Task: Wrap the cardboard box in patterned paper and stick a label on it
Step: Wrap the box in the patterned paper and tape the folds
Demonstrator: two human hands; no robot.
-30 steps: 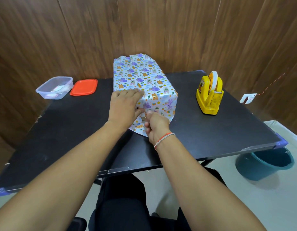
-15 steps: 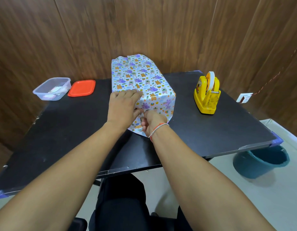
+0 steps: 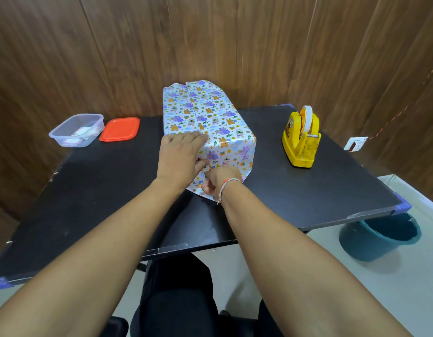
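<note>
The box (image 3: 205, 117) stands in the middle of the black table (image 3: 89, 190), covered in white paper with purple and orange animal prints. A seam runs along its top. My left hand (image 3: 181, 156) lies flat over the near top edge and presses the paper down on the near end. My right hand (image 3: 216, 182) is below it at the near end, fingers curled on the bottom paper flap (image 3: 198, 187) that sticks out onto the table. The far end of the paper stands open past the box.
A yellow tape dispenser (image 3: 300, 139) stands to the right of the box. At the back left are a clear plastic tub (image 3: 75, 130) with small items and its orange lid (image 3: 119, 129). A teal bucket (image 3: 380, 237) sits on the floor at the right.
My right hand has slid a little up and toward the box's near end. My left hand stays pressed on the box. The view has shifted slightly.
</note>
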